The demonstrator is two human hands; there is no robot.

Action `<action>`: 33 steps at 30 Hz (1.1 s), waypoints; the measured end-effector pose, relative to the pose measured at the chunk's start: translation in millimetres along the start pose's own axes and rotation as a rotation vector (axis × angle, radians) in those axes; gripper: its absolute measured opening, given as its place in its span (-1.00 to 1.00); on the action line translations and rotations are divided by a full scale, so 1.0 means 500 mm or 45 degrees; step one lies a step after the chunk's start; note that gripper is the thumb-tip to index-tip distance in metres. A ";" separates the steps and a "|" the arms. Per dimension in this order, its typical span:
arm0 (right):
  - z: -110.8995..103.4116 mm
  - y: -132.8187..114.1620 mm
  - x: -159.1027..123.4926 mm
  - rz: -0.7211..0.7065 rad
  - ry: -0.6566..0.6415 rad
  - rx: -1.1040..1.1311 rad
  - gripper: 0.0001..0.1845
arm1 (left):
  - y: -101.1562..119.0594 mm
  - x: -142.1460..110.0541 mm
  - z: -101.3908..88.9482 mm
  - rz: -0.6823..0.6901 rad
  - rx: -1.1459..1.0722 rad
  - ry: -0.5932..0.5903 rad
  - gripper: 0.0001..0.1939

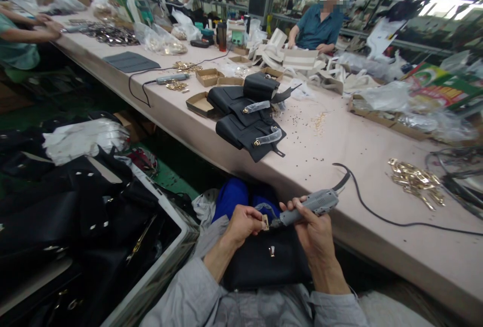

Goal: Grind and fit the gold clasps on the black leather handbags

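A grey electric screwdriver (311,205) lies in my right hand (315,231), its fingers wrapped round the body and its tip pointing left. My left hand (244,224) pinches a small gold metal buckle (265,222) right by that tip. I cannot tell whether the tip touches the buckle. Across my lap is a black bag (264,266) with a small shiny metal fitting (271,251) on its face, just below both hands. The screwdriver's black cord (344,178) curves from its rear end onto the table.
Black bags (245,115) with plastic-wrapped handles lie on the long table (339,136). A heap of gold fittings (415,181) is at the right. To my left stands a grey crate (166,206) full of black bags. Across the table a person (320,25) handles pale bags.
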State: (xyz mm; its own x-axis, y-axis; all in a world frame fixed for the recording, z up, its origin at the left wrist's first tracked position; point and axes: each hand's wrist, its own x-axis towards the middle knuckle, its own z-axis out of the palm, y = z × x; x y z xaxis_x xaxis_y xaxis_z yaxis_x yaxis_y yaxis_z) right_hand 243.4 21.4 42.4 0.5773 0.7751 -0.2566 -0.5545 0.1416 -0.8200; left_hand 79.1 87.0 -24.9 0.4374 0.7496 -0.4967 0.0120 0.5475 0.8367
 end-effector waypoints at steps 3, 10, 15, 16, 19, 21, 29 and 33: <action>0.003 0.003 0.002 -0.001 0.047 0.005 -0.57 | 0.002 -0.002 0.000 -0.003 0.016 -0.013 -0.78; 0.008 0.006 0.001 -0.021 0.132 -0.023 -0.53 | -0.010 0.004 0.001 -0.001 0.074 -0.014 -0.79; 0.009 0.005 0.002 -0.024 0.157 0.006 -0.53 | -0.022 0.013 0.000 0.008 0.100 0.002 -0.79; 0.008 0.006 0.003 -0.025 0.179 0.020 -0.52 | -0.023 0.014 0.001 0.008 0.107 0.007 -0.78; 0.004 0.009 0.005 -0.022 0.225 0.048 -0.52 | -0.024 0.015 0.002 0.004 0.124 0.027 -0.77; -0.002 0.013 0.007 -0.019 0.227 0.066 -0.53 | -0.023 0.014 0.003 0.003 0.130 0.033 -0.77; -0.025 0.023 0.013 -0.010 0.225 0.100 -0.58 | -0.022 0.012 0.003 0.020 0.120 0.000 -0.72; -0.029 0.024 0.016 0.028 0.242 0.126 -0.58 | -0.023 0.014 0.001 0.026 0.116 -0.028 -0.71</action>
State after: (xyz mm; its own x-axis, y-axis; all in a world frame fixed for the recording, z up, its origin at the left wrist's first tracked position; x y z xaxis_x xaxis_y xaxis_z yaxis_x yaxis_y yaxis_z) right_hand 250.1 20.6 22.9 0.6623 0.6497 -0.3733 -0.6186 0.1930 -0.7616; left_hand 82.6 85.7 -37.6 0.4583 0.7511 -0.4752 0.0840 0.4957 0.8644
